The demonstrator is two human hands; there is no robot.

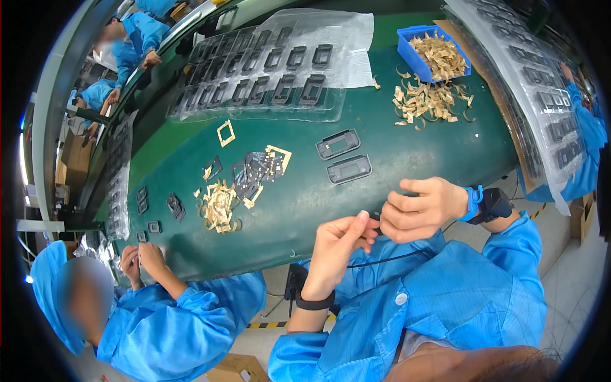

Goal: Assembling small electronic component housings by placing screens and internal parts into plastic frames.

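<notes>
My left hand [337,245] and my right hand [421,209] meet in front of my chest, just off the table's near edge. Both have curled fingers, with thumb and fingertips pinched together. Whatever sits between them is too small or hidden to make out. Beyond them, two black rectangular plastic housings [349,170] lie side by side on the green table [286,219]. To their left is a heap of dark gasket pieces [256,172] with a tan paper frame [226,133] apart from it. Curled tan backing strips [219,207] lie in a pile nearer the co-worker.
A blue bin [407,54] of tan strips stands at the far right, with more strips spilled before it. Clear trays of black housings [273,70] lie at the back; stacked trays [541,95] line the right edge. A co-worker's hands [147,258] work small black frames at left.
</notes>
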